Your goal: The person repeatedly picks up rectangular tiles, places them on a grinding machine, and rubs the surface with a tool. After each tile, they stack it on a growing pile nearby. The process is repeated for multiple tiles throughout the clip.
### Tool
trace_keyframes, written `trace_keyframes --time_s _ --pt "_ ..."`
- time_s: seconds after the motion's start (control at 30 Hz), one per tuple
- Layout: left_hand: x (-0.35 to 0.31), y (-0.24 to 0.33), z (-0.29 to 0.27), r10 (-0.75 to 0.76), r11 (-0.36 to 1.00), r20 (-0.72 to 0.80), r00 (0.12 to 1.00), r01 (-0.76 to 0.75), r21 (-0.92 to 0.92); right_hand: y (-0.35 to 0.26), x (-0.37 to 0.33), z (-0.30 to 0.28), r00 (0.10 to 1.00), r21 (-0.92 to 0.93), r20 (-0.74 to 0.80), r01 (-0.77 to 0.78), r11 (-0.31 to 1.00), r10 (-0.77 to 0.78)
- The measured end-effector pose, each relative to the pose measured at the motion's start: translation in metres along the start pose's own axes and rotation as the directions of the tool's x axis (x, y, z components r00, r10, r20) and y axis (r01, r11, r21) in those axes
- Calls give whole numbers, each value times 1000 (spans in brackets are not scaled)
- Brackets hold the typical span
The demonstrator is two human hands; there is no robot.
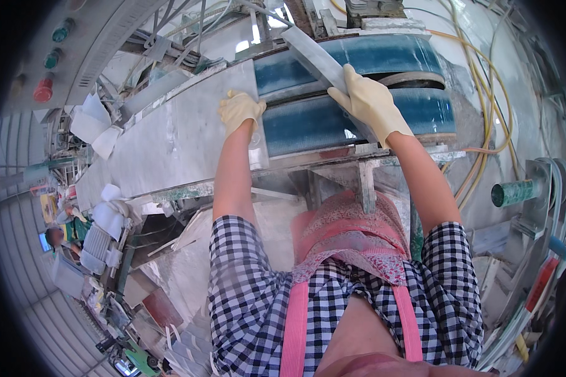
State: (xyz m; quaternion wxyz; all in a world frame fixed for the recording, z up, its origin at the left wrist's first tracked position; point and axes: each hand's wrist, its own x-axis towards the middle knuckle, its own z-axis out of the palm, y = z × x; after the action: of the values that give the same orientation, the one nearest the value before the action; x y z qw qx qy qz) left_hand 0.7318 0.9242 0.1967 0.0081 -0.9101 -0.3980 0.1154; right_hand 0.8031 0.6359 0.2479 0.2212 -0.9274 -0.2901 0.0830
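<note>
Both my hands wear cream rubber gloves. My right hand (371,103) grips the right edge of a long grey slab strip (314,60), its thumb reaching over the strip. This strip lies slantwise across two wet blue conveyor belts (358,116), its near end partly behind my hand and wrist. On the left, my left hand (240,110) is closed, its fingers curled down at the right end of a flat grey metal plate (176,135) beside the belts. Whatever its fingers may hold is hidden.
A control panel with a red button (43,90) fills the upper left. Yellow hoses (484,113) hang on the right, above a green cylinder (514,193). The machine's near frame (366,182) stands against my pink apron (352,229). Another person (60,239) is far left.
</note>
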Motion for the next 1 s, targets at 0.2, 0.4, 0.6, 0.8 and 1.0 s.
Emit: trace_keyframes --time_s 0.2,0.4,0.6,0.8,1.0 --pt "2 -19 -19 91 942 -60 994 -106 -318 4 -3 -1 1000 33 -19 25 999 -25" --pt "-18 -40 -55 246 579 -52 968 -190 -793 4 -1 -3 1000 51 -8 21 998 -21" --pt "-80 70 -24 383 -52 14 924 37 -998 10 1 -2 1000 69 3 5 998 -5" --pt "-74 77 -12 410 -320 -131 903 7 -947 8 -3 -7 996 3 5 91 996 -91" --pt "-11 -43 8 141 930 -442 886 -271 -248 -7 -5 -8 994 -26 77 -81 996 83"
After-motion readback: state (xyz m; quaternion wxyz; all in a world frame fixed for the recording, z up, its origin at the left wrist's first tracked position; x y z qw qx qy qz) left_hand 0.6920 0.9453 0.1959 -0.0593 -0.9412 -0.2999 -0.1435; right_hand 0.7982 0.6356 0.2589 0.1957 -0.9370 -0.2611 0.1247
